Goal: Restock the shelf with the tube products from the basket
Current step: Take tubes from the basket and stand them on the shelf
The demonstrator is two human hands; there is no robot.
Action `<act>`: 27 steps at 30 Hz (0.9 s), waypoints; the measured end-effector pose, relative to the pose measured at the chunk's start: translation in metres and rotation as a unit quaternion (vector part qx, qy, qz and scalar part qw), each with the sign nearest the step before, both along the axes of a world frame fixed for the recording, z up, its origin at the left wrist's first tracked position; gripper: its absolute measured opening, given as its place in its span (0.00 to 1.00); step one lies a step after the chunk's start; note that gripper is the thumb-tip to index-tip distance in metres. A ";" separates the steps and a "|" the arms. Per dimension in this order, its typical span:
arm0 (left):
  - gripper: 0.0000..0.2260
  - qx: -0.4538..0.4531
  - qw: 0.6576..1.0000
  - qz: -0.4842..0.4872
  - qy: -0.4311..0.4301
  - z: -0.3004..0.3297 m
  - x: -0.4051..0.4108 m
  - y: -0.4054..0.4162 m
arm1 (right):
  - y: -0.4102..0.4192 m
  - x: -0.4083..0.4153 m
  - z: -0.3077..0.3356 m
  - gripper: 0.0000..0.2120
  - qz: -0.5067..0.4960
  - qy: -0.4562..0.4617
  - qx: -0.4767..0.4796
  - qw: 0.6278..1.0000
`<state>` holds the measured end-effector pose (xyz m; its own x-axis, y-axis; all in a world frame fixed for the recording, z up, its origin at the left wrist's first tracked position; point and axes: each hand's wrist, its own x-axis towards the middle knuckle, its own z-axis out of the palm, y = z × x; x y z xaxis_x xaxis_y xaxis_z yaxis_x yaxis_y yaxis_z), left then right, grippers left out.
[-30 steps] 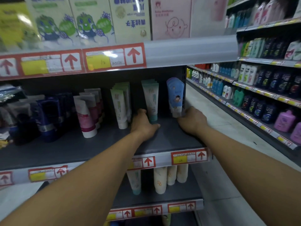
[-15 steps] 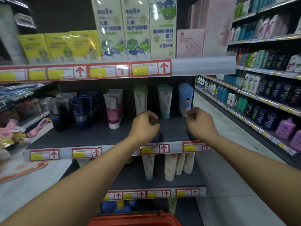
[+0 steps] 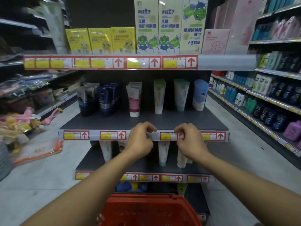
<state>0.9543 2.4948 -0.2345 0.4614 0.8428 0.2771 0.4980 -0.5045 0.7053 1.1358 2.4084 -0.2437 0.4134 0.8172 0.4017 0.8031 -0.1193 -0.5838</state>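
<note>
Rows of tubes stand cap-down at the back of the middle shelf (image 3: 114,123): dark blue tubes (image 3: 107,98), white-and-pink tubes (image 3: 134,100), green-topped white tubes (image 3: 159,97), pale green tubes (image 3: 181,95) and blue tubes (image 3: 199,95). My left hand (image 3: 140,141) and my right hand (image 3: 189,141) hover at that shelf's front edge with fingers curled and nothing in them. A red basket (image 3: 151,211) sits below at the bottom of the view; its contents are hard to make out.
The shelf below holds more pale tubes (image 3: 162,154). Boxed products (image 3: 146,30) fill the top shelf. Bottles (image 3: 276,101) line the aisle shelves on the right. Bagged goods (image 3: 21,121) pile up on the left.
Both hands have pulled back from the tubes at the rear of the shelf to its front edge. The view has drawn back and the red basket has come into sight.
</note>
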 end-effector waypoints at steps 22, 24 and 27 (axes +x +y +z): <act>0.08 -0.180 0.976 0.050 0.113 -0.213 -0.081 -0.006 | -0.008 -0.070 -0.236 0.11 0.061 0.022 -0.259 0.964; 0.09 -0.216 0.966 0.041 0.138 -0.243 -0.085 -0.010 | -0.011 -0.075 -0.261 0.12 0.072 0.027 -0.296 0.952; 0.10 -0.265 0.949 0.053 0.163 -0.288 -0.093 -0.017 | -0.017 -0.087 -0.287 0.10 0.049 0.007 -0.306 0.951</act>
